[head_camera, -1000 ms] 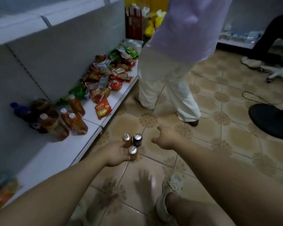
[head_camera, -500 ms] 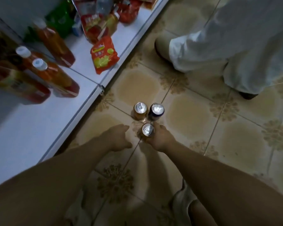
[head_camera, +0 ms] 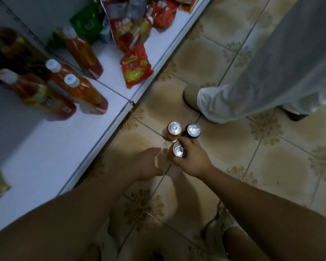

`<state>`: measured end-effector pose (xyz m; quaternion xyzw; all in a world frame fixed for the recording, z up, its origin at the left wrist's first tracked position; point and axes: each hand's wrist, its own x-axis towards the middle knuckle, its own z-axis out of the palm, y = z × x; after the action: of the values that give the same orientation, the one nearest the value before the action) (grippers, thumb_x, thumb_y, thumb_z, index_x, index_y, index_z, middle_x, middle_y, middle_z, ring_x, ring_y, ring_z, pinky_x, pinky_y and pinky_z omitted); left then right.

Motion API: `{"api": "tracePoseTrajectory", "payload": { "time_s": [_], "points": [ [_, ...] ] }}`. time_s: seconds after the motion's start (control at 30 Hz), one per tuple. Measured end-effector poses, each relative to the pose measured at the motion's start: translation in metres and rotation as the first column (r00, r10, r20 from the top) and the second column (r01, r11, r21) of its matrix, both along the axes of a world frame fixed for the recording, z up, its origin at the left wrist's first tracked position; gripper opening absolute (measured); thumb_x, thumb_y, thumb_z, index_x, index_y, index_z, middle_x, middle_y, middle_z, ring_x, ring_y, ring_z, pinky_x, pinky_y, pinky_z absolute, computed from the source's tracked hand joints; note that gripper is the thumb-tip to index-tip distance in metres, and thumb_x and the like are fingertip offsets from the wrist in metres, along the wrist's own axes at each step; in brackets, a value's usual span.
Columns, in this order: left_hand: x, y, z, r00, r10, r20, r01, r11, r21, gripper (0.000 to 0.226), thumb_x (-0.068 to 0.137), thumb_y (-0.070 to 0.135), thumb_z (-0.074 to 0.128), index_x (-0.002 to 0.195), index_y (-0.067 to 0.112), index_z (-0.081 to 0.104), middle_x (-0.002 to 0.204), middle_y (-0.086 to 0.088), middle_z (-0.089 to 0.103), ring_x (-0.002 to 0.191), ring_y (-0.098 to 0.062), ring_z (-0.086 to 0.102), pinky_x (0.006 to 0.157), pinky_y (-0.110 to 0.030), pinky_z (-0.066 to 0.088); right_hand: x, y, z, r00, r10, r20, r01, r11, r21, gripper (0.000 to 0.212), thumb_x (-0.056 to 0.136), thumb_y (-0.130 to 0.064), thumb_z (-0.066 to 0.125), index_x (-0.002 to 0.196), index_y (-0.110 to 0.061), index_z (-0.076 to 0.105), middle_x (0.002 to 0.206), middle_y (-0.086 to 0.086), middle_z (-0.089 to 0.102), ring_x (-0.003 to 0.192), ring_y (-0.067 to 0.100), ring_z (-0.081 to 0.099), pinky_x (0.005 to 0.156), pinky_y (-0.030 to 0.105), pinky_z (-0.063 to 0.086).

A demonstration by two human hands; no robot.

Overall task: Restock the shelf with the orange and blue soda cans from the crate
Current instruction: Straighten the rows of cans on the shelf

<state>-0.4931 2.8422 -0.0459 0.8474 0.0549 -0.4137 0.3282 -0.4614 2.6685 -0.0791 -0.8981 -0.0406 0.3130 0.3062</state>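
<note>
Shown: right hand [head_camera: 193, 159] wraps silver-topped orange aluminium soda can [head_camera: 178, 150], upright on tiled floor [head_camera: 271, 166] beside white metal shelf [head_camera: 45, 157], likely for lifting | left hand [head_camera: 149, 162], nearer the shelf: grasp indiscernible.

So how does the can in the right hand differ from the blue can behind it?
The near can is orange; the blue can is dark blue. The right hand grips the near can, while nothing holds the blue can. Both are upright, with silver tops.
</note>
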Motion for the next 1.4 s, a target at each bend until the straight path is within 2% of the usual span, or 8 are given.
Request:
{"api": "tracePoseTrajectory", "payload": {
  "time_s": [0.13, 0.27, 0.5, 0.63, 0.77, 0.9, 1.1, 1.4],
  "points": [
    [-0.014, 0.000, 0.069, 0.975, 0.200, 0.093, -0.169, 0.949, -0.266, 0.069, 0.078, -0.001, 0.070, 0.138, 0.015, 0.040, 0.122, 0.008, 0.053, 0.115, -0.004, 0.054, 0.077, -0.003, 0.038, -0.015, 0.010, 0.078, 0.988, -0.134, 0.079, 0.117, 0.974, 0.194, 0.065, 0.073, -0.039, 0.069, 0.134, -0.031, 0.048, 0.119, -0.006, 0.052, 0.107, 0.011, 0.053, 0.090, 0.026, 0.043],
    [-0.040, 0.014, 0.136, 0.927, 0.334, 0.169, -0.234, 0.870, -0.433, 0.081, 0.071, 0.001, 0.077, 0.133, 0.033, 0.036, 0.114, 0.018, 0.057, 0.102, 0.004, 0.058, 0.081, -0.010, 0.046, -0.030, 0.025, 0.174, 0.952, -0.272, 0.140, 0.201, 0.901, 0.385, 0.066, 0.079, -0.025, 0.074, 0.138, -0.027, 0.044, 0.119, -0.009, 0.057, 0.109, 0.009, 0.056, 0.096, 0.031, 0.048],
    [-0.090, 0.044, 0.280, 0.709, 0.558, 0.431, -0.284, 0.786, -0.549, 0.071, 0.068, 0.011, 0.083, 0.130, 0.020, 0.050, 0.115, 0.007, 0.065, 0.103, -0.007, 0.064, 0.089, -0.023, 0.052, -0.077, 0.065, 0.335, 0.926, -0.233, 0.298, 0.028, 0.828, 0.560, 0.077, 0.069, -0.039, 0.082, 0.133, -0.038, 0.039, 0.121, -0.010, 0.058, 0.109, 0.009, 0.059, 0.092, 0.028, 0.050],
    [-0.131, 0.065, 0.359, 0.624, 0.602, 0.499, -0.258, 0.761, -0.595, 0.067, 0.075, 0.006, 0.077, 0.128, 0.029, 0.044, 0.103, 0.016, 0.062, 0.086, 0.007, 0.063, 0.068, -0.008, 0.050, -0.107, 0.093, 0.410, 0.905, -0.184, 0.384, -0.083, 0.807, 0.584, 0.089, 0.065, -0.040, 0.081, 0.140, -0.040, 0.032, 0.123, -0.008, 0.057, 0.110, 0.012, 0.060, 0.089, 0.035, 0.055],
    [-0.174, 0.087, 0.414, 0.471, 0.638, 0.609, -0.306, 0.766, -0.566, 0.066, 0.074, 0.008, 0.078, 0.124, 0.033, 0.041, 0.105, 0.014, 0.061, 0.102, -0.007, 0.062, 0.070, -0.010, 0.047, -0.137, 0.121, 0.474, 0.872, -0.134, 0.471, -0.205, 0.773, 0.600, 0.081, 0.076, -0.032, 0.078, 0.143, -0.032, 0.032, 0.120, -0.009, 0.056, 0.109, 0.011, 0.058, 0.080, 0.018, 0.052],
    [-0.219, 0.112, 0.453, 0.374, 0.659, 0.652, -0.379, 0.750, -0.542, 0.068, 0.071, 0.012, 0.081, 0.130, 0.023, 0.047, 0.109, 0.009, 0.066, 0.100, -0.005, 0.064, 0.076, -0.017, 0.053, -0.165, 0.158, 0.511, 0.870, -0.047, 0.491, -0.321, 0.702, 0.635, 0.082, 0.066, -0.041, 0.078, 0.136, -0.037, 0.036, 0.117, -0.008, 0.060, 0.106, 0.014, 0.061, 0.091, 0.041, 0.055],
    [-0.292, 0.153, 0.490, 0.229, 0.682, 0.695, -0.532, 0.685, -0.497, 0.066, 0.076, 0.013, 0.078, 0.130, 0.029, 0.042, 0.105, 0.017, 0.061, 0.092, 0.005, 0.059, 0.064, -0.009, 0.049, -0.212, 0.219, 0.550, 0.833, 0.129, 0.539, -0.501, 0.591, 0.633, 0.069, 0.080, -0.032, 0.075, 0.137, -0.035, 0.036, 0.102, -0.020, 0.054, 0.100, 0.008, 0.057, 0.087, 0.038, 0.055],
    [-0.413, 0.234, 0.507, 0.183, 0.625, 0.759, -0.829, 0.513, -0.223, 0.087, 0.075, 0.035, 0.077, 0.147, 0.024, 0.029, 0.144, 0.003, 0.044, 0.132, -0.016, 0.041, 0.105, -0.032, 0.038, -0.291, 0.330, 0.567, 0.776, 0.390, 0.495, -0.627, 0.400, 0.668, 0.070, 0.083, -0.025, 0.073, 0.141, -0.031, 0.033, 0.112, -0.012, 0.051, 0.110, 0.014, 0.053, 0.089, 0.035, 0.048]
  ]
}}
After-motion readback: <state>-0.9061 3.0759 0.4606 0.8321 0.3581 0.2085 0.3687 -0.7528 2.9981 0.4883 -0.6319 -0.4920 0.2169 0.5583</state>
